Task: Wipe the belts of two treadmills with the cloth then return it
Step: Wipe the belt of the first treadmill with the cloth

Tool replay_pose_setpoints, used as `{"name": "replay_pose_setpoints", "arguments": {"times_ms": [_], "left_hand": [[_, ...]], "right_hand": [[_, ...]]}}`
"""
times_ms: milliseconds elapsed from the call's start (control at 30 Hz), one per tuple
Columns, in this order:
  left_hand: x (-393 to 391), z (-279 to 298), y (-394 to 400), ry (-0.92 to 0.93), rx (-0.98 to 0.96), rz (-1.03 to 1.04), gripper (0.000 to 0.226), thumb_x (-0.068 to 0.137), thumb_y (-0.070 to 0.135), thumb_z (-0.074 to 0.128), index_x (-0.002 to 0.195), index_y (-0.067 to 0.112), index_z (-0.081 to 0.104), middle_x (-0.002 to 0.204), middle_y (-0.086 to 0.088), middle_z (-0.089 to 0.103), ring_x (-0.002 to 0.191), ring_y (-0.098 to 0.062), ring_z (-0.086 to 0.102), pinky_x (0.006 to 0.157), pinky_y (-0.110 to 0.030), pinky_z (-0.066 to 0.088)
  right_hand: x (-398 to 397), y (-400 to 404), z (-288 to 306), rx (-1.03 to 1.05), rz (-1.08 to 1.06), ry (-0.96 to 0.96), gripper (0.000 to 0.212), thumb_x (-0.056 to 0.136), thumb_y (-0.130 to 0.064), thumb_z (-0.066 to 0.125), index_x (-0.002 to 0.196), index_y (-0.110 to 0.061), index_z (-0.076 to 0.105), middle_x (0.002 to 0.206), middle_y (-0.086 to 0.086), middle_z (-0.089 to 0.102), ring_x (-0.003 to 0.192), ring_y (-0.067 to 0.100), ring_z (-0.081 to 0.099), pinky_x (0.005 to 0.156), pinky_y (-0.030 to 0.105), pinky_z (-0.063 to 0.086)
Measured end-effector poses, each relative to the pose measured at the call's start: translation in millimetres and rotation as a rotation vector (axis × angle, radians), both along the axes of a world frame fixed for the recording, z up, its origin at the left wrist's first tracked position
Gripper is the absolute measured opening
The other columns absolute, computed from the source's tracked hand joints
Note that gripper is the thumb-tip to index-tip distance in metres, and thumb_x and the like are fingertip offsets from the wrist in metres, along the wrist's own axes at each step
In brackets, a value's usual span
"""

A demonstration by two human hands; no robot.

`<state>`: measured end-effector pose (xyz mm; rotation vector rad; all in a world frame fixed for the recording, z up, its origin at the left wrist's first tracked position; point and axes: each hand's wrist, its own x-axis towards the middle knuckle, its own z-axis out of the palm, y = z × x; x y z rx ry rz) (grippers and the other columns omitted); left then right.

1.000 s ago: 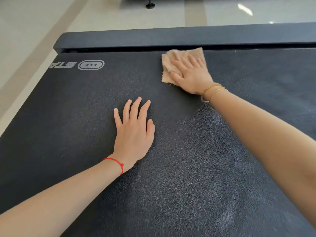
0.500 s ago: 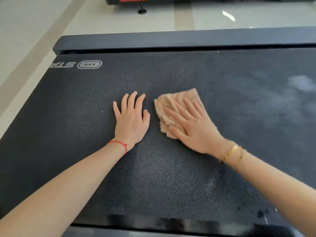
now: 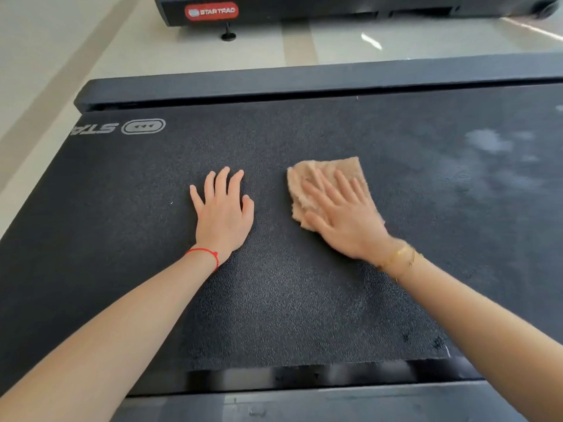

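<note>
On the dark textured treadmill belt (image 3: 274, 300), both hands pressed flat, side by side and slightly apart. Left hand (image 3: 224, 213) palm-down directly on the belt, fingers straight and loosely spread, holding nothing; thin red string bracelet (image 3: 204, 254) round its wrist. Right hand (image 3: 344, 220) laid over a tan fuzzy cloth (image 3: 323, 175), fingers straight and fanned out, pressing it against the belt rather than curling round it; gold bracelet (image 3: 396, 258) on that wrist. Cloth crumpled flat near the middle of the belt, its far edge and left corner showing beyond the fingertips. Pale dusty smudges (image 3: 487, 141) on the belt far to the right, well apart from the cloth. Grey printed logo (image 3: 143, 126) at the belt's far left corner, beside the dark side rail (image 3: 304, 83). Beyond that rail, pale tiled floor (image 3: 76, 41) and the base of a second treadmill (image 3: 335, 7) bearing a red STAR TRAC badge (image 3: 211, 11). Nearest the camera, another dark rail (image 3: 304, 403) along the belt's near edge.
</note>
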<state>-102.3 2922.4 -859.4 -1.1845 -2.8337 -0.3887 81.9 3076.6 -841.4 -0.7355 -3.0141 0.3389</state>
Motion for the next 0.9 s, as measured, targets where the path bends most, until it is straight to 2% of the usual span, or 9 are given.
{"name": "replay_pose_setpoints", "arguments": {"times_ms": [100, 167, 300, 400, 533, 633, 700, 800, 900], "left_hand": [[0.0, -1.1, -0.8, 0.023, -0.001, 0.0, 0.053, 0.1, 0.032, 0.035, 0.152, 0.022, 0.03, 0.161, -0.004, 0.024, 0.149, -0.028, 0.016, 0.118, -0.061, 0.009], [-0.3, -2.1, -0.9, 0.027, -0.003, -0.002, 0.053, 0.1, 0.032, 0.034, 0.152, 0.022, 0.029, 0.161, -0.004, 0.024, 0.149, -0.028, 0.015, 0.118, -0.061, 0.009], [-1.7, -2.4, -0.5, 0.021, -0.002, -0.008, 0.053, 0.1, 0.032, 0.035, 0.152, 0.022, 0.03, 0.161, -0.005, 0.024, 0.149, -0.028, 0.015, 0.118, -0.062, 0.009], [-2.2, -2.1, 0.0, 0.028, 0.002, -0.011, 0.053, 0.1, 0.032, 0.036, 0.151, 0.021, 0.031, 0.16, -0.005, 0.026, 0.149, -0.029, 0.017, 0.118, -0.062, 0.01], [-1.9, -3.2, -0.3, 0.04, 0.01, -0.009, 0.052, 0.099, 0.031, 0.038, 0.15, 0.02, 0.033, 0.159, -0.006, 0.028, 0.148, -0.03, 0.019, 0.117, -0.063, 0.011], [-1.8, -3.3, -0.5, 0.044, 0.011, -0.007, 0.052, 0.099, 0.03, 0.038, 0.15, 0.02, 0.034, 0.159, -0.006, 0.028, 0.148, -0.029, 0.019, 0.117, -0.062, 0.011], [-2.2, -3.6, -0.9, 0.035, 0.017, -0.011, 0.052, 0.099, 0.03, 0.038, 0.15, 0.02, 0.033, 0.159, -0.006, 0.028, 0.148, -0.029, 0.019, 0.117, -0.063, 0.011], [-1.8, -3.4, -1.3, 0.03, 0.015, -0.014, 0.052, 0.1, 0.031, 0.037, 0.151, 0.02, 0.032, 0.159, -0.006, 0.027, 0.148, -0.03, 0.018, 0.117, -0.063, 0.01], [-1.6, -2.3, -1.9, 0.024, 0.013, -0.018, 0.052, 0.1, 0.032, 0.036, 0.151, 0.02, 0.032, 0.16, -0.007, 0.026, 0.148, -0.03, 0.017, 0.118, -0.063, 0.01]], "right_hand": [[24.1, -29.4, -2.4, 0.003, 0.129, 0.009, 0.061, 0.099, -0.063, 0.014, 0.156, -0.044, 0.004, 0.164, -0.018, -0.006, 0.152, 0.018, -0.013, 0.124, 0.041, -0.009], [28.6, -20.4, -3.8, 0.007, 0.127, 0.014, 0.062, 0.098, -0.065, 0.015, 0.156, -0.045, 0.006, 0.164, -0.019, -0.004, 0.152, 0.016, -0.011, 0.124, 0.039, -0.007], [0.8, 40.0, -4.4, 0.049, -0.129, -0.016, 0.063, 0.099, -0.06, 0.02, 0.157, -0.039, 0.011, 0.165, -0.014, -0.003, 0.153, 0.025, -0.003, 0.123, 0.044, -0.005], [-26.5, 61.1, -1.8, -0.007, -0.279, -0.05, 0.059, 0.101, -0.056, 0.021, 0.157, -0.041, 0.008, 0.166, -0.01, -0.005, 0.153, 0.029, -0.006, 0.123, 0.048, -0.007], [-24.8, 7.3, -2.7, 0.007, -0.026, -0.024, 0.057, 0.102, -0.054, 0.017, 0.157, -0.041, 0.007, 0.165, -0.013, -0.006, 0.153, 0.028, -0.008, 0.122, 0.048, -0.009], [8.0, -47.1, -2.0, 0.021, 0.198, -0.008, 0.057, 0.103, -0.058, 0.015, 0.156, -0.042, 0.003, 0.164, -0.016, -0.008, 0.152, 0.022, -0.014, 0.123, 0.043, -0.012], [31.0, -66.6, -2.2, 0.01, 0.254, -0.006, 0.058, 0.102, -0.06, 0.016, 0.156, -0.043, 0.002, 0.165, -0.017, -0.006, 0.152, 0.018, -0.015, 0.123, 0.04, -0.012], [48.2, -52.9, -0.6, 0.049, 0.164, -0.015, 0.058, 0.101, -0.06, 0.018, 0.156, -0.045, 0.004, 0.164, -0.019, -0.005, 0.152, 0.017, -0.013, 0.123, 0.039, -0.009], [38.6, -12.5, 2.7, 0.038, -0.055, -0.037, 0.059, 0.101, -0.056, 0.022, 0.156, -0.042, 0.006, 0.164, -0.017, -0.007, 0.153, 0.022, -0.01, 0.123, 0.041, -0.009]]}}
